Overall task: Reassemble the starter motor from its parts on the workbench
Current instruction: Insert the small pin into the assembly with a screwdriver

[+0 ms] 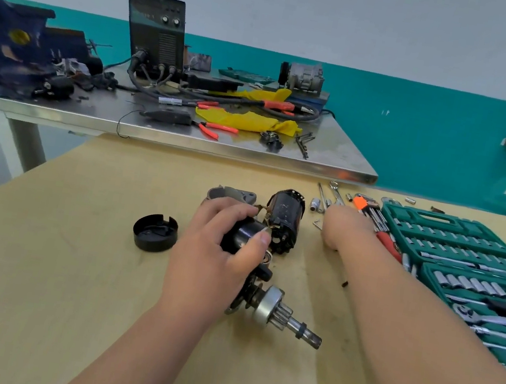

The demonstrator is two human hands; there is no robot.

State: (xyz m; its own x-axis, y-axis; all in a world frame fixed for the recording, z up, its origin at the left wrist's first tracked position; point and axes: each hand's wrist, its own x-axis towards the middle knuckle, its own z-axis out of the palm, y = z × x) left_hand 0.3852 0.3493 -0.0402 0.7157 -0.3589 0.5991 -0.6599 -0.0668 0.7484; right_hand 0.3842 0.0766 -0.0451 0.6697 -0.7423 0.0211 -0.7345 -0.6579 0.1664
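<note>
Step judged: mid-assembly, 1 part steadied while a tool or fastener is sought.

- Black cylinder (pixel 242 235) is gripped by the left hand (pixel 218 253) at bench centre, fingers and thumb curled round it.
- Pinion shaft (pixel 281 312) juts out below it toward the near edge of the wooden bench (pixel 44 291).
- Field housing (pixel 285 219) sits against or just beside the cylinder; which cannot be told.
- Grey drive-end housing (pixel 231 192) lies behind the fingers.
- Black end cap (pixel 155 233) lies apart on the left, not yet fitted.
- Right hand (pixel 342 228) is extended by the loose sockets (pixel 316 204) and hex key set (pixel 367 209). It is blurred, so finger state cannot be told.

Next move likely calls for a clean pick among small loose bits.

Open room is found left and near. The right is crowded by the socket set case (pixel 468 258), and a steel table edge (pixel 250 158) bounds the back.
</note>
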